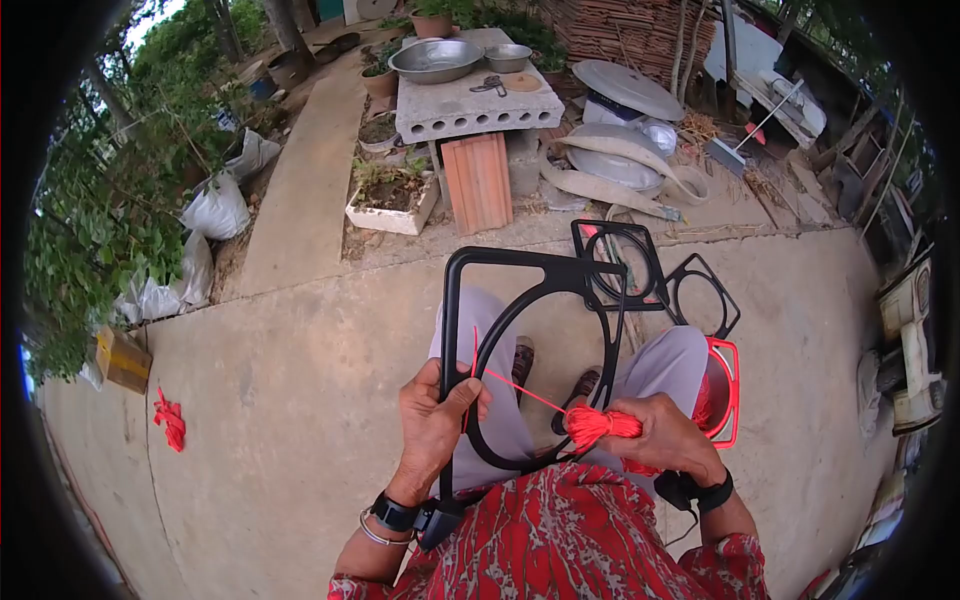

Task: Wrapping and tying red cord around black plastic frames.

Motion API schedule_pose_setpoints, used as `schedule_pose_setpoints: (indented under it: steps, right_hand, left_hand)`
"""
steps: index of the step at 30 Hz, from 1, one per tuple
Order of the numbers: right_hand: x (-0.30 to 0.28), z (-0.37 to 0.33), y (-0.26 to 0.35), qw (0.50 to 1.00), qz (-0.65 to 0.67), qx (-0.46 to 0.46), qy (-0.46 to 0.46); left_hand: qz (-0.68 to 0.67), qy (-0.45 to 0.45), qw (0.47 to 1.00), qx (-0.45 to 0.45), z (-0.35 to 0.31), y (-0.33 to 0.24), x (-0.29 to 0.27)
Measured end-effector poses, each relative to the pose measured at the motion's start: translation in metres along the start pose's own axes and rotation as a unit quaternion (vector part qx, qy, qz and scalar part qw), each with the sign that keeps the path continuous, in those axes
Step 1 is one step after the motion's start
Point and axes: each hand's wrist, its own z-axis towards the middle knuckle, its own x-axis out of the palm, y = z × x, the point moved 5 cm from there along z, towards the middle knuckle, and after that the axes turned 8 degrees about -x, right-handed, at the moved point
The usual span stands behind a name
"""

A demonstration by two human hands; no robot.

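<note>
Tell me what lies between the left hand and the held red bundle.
In the head view, a straight red strand spans from the left hand to the red bundle, seen against the opening of the black frame.

Head-worn fisheye view, looking down and forward, black frame (567,272) close below, concrete slab (440,98) farther off

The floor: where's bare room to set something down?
Left: a wide floor patch between the red bundle and left knee. Right: a patch between the red frame and the clutter. Crowded: ahead of the right knee, where two black frames lie.
</note>
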Motion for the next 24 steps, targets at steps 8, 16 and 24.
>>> schedule_pose_setpoints:
  steps: [8,16,24]
  right_hand:
    - [-0.032,-0.028,0.032,0.966,0.152,-0.194,-0.076]
    - [-0.01,-0.082,-0.003,0.836,0.475,-0.184,-0.205]
    - [-0.006,-0.075,-0.01,0.87,0.435,-0.034,-0.231]
  left_hand:
    - [0.16,0.022,0.977,0.142,0.004,-0.025,0.052]
    - [0.446,0.08,0.703,0.548,-0.034,-0.046,0.118]
    - [0.465,0.134,0.605,0.633,-0.051,-0.066,0.126]
